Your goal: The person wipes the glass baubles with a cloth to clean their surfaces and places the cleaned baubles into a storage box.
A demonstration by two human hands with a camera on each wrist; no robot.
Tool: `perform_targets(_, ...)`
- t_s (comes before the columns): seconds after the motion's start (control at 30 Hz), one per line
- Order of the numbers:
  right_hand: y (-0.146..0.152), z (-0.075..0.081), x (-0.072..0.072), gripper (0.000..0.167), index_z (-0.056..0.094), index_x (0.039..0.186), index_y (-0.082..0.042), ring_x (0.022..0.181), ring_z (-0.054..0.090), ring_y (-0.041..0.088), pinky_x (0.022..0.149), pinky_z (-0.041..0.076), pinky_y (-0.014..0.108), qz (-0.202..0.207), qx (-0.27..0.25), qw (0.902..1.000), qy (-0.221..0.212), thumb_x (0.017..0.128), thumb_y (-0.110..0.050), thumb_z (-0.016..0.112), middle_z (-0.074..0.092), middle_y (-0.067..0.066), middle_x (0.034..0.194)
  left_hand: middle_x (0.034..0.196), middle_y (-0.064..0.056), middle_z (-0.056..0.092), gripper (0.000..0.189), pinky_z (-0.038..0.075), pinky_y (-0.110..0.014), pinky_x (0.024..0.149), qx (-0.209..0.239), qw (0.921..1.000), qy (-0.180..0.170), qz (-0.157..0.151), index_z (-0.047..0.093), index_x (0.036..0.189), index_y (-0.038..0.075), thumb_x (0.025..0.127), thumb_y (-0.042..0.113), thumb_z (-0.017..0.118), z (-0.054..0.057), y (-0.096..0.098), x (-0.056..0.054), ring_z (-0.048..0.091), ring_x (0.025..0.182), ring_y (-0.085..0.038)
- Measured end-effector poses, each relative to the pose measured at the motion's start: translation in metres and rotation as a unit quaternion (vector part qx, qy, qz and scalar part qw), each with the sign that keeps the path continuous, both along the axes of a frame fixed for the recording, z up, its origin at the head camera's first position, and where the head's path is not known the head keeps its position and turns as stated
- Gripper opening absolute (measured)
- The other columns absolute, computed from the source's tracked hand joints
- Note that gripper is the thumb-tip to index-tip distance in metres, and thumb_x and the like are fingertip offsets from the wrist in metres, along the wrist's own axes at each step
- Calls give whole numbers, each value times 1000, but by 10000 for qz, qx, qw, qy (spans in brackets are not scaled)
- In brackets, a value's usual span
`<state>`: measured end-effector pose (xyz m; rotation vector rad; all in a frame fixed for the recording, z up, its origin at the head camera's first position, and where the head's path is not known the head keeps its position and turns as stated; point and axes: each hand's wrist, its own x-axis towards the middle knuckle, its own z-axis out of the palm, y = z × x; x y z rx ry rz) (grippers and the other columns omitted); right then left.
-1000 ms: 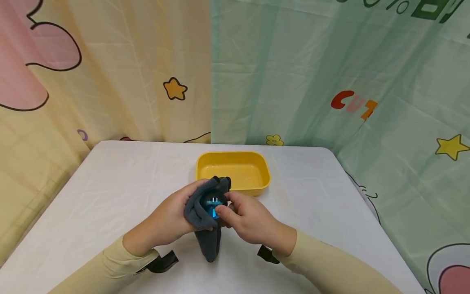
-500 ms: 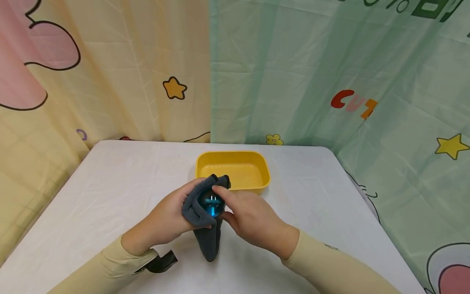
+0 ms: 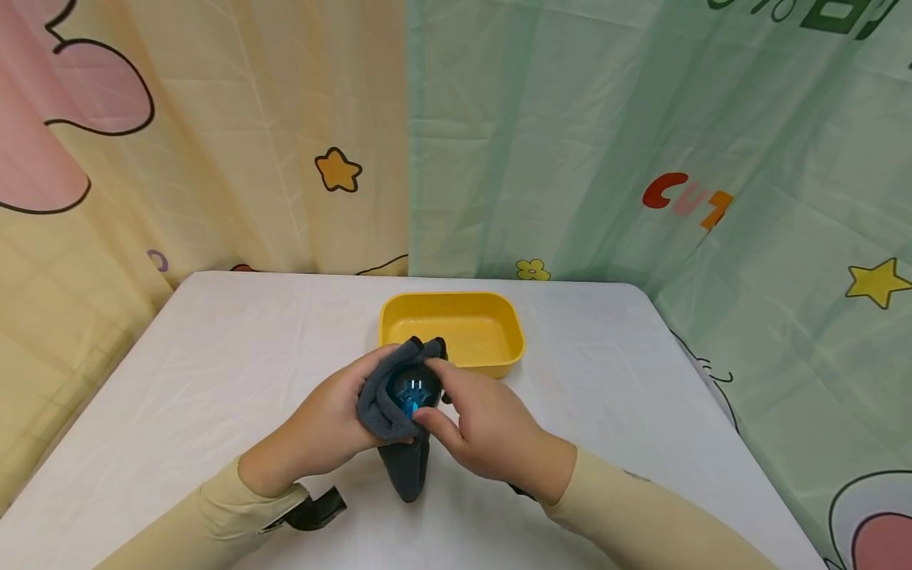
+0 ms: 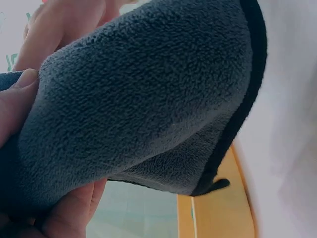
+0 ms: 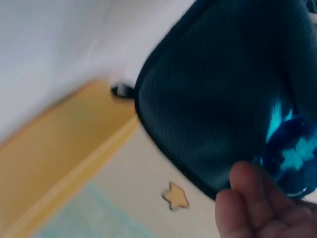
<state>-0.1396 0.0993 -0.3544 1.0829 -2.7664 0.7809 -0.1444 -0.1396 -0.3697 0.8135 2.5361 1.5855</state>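
A shiny, see-through blue glass ball (image 3: 416, 390) sits in a fold of a dark grey towel (image 3: 404, 471), over the near side of the tray. My left hand (image 3: 317, 431) grips the towel, cupping it round the ball's left side. The towel's lower end hangs down toward the table. My right hand (image 3: 499, 423) pinches the ball from the right, thumb at its lower front and forefinger near its top. In the left wrist view the fuzzy towel (image 4: 143, 94) hides the ball. In the right wrist view the ball (image 5: 292, 161) shows beside my right fingers (image 5: 247, 191).
A yellow tray (image 3: 456, 328) stands on the white-covered table (image 3: 235, 348), just beyond my hands. Its near left corner is hidden behind the towel. Printed curtains (image 3: 556, 158) hang close behind the table and along its sides.
My right hand has shifted its hold on the ball: its fingers went up over the ball's top, then the thumb came back to the lower front. My left hand has barely moved.
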Motion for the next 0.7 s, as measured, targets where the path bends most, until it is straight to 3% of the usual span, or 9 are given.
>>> perform_targets(0.07,2,0,0,65,43,156,-5,108,72,16,97,60,33,216,258,9973,658,105,-40,64,74,4,128,149,3,61,90,51,-33,110,-12,10000,-23,15,47,155,22,79,26,95,-1,-1,0,62,132,-19)
perform_targets(0.17,5,-2,-2,71,39,157,-5,104,72,17,97,60,32,571,407,9874,1417,101,-30,72,75,4,118,149,1,62,90,52,-31,109,27,9999,-91,47,48,155,21,79,26,95,0,-1,0,62,132,-20)
perform_targets(0.27,6,-4,-3,70,41,155,-4,102,73,17,96,60,30,676,387,9833,1647,98,-23,77,75,5,117,150,0,61,90,52,-30,107,122,9997,-198,35,48,155,20,79,25,95,1,-2,0,61,133,-21)
perform_targets(0.33,5,-4,-3,70,41,154,-2,98,72,16,91,61,27,561,274,9901,1257,98,-24,77,75,5,117,150,0,61,90,52,-30,107,148,9997,-200,0,48,155,21,78,24,95,3,-1,0,61,133,-22)
perform_targets(0.43,3,-2,-1,65,44,152,0,83,68,10,76,60,23,241,-214,9995,-50,100,-28,74,76,3,104,149,1,62,89,53,-31,106,152,9997,-198,-61,49,154,23,78,24,95,5,-1,1,61,132,-22)
perform_targets(0.53,0,-3,0,52,52,143,1,66,58,7,59,52,22,-96,-982,9860,-1343,104,-30,68,71,0,83,146,2,63,89,54,-31,105,150,9996,-181,-133,49,154,24,78,24,96,5,0,2,62,130,-21)
perform_targets(0.63,-1,-4,1,40,61,131,0,60,53,7,54,48,24,-234,-1369,9763,-1663,106,-30,66,65,-1,73,146,3,63,89,54,-31,106,143,9996,-154,-174,49,154,25,78,23,96,5,0,2,62,130,-21)
perform_targets(0.7,-2,-3,3,40,63,131,-2,69,60,8,61,54,25,-260,-1168,9841,-1309,106,-34,64,71,0,85,147,3,63,90,52,-32,108,99,9998,-95,-141,49,154,25,77,24,96,4,0,2,62,131,-20)
